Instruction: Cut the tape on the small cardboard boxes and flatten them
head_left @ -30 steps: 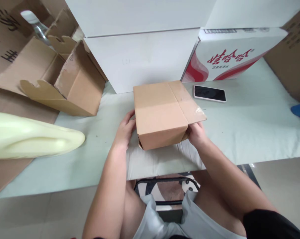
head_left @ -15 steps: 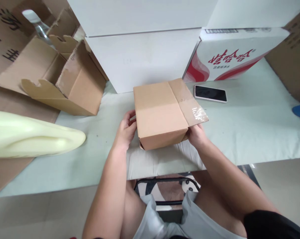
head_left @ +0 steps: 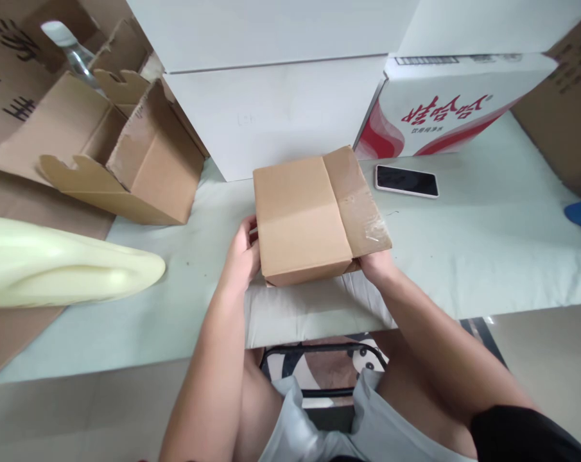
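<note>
A small brown cardboard box is between my two hands over the near part of the cloth-covered table. One flap with a strip of clear tape sticks out on its right side. My left hand grips the box's left side, its fingers partly hidden behind the edge. My right hand holds the right side from beneath the flap, which covers most of its fingers.
White cartons stand behind the box, one with red print. A phone lies to the right. On the left are an open cardboard box, a clear bottle and a pale yellow smooth object.
The box has tilted and turned slightly, so more of its top faces me and less of its front shows. Its flap has shifted a little to the left; both hands keep hold.
</note>
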Demonstrator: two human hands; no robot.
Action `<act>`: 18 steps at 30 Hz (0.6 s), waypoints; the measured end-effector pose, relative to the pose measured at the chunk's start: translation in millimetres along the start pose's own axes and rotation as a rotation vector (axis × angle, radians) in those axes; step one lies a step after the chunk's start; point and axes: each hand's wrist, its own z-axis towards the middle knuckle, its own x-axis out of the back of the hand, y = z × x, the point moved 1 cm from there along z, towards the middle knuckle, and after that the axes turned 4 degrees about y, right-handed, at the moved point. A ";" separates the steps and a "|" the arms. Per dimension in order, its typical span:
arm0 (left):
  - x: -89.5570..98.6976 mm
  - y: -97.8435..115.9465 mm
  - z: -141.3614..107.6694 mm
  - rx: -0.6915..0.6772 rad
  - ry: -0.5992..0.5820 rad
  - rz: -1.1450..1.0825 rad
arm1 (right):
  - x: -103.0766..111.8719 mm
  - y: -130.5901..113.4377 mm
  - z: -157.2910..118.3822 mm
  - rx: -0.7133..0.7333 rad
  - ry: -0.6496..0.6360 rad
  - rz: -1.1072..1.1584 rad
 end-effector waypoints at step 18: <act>7.8 -9.4 2.8 -0.051 -0.019 0.115 | -2.0 -0.9 1.2 0.104 -0.047 -0.013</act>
